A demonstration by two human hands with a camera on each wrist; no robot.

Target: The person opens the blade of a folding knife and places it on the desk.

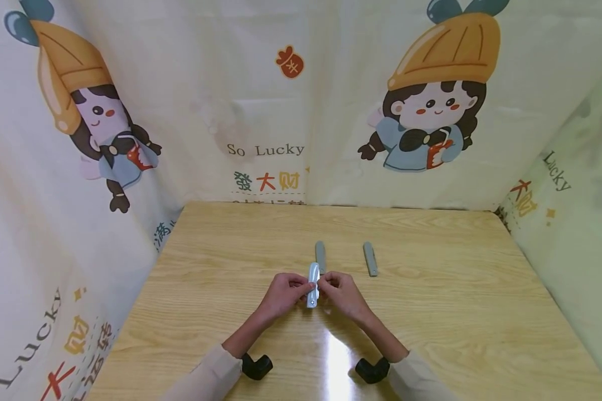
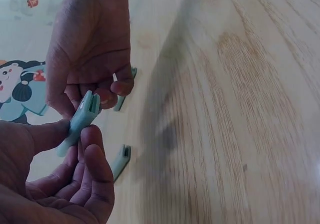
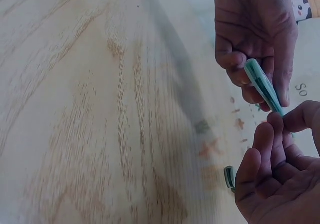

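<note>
In the head view a pale green, slotted folding knife [image 1: 314,273] is held upright above the table, between both hands. My left hand [image 1: 283,293] grips its handle, thumb on one side and fingers on the other. The thumb and fingertips of my right hand [image 1: 348,295] pinch its right edge. The left wrist view shows the open slot at the end of the knife [image 2: 82,119]. Along the knife [image 3: 261,83] runs a dark slot in the right wrist view. Whether the blade is partly out, I cannot tell.
Two similar grey-green folding knives lie on the wooden table [image 1: 205,262] beyond the hands: one [image 1: 320,252] just behind the held knife, another [image 1: 370,259] to its right. Printed cloth curtains [image 1: 205,111] enclose the table at the back and sides.
</note>
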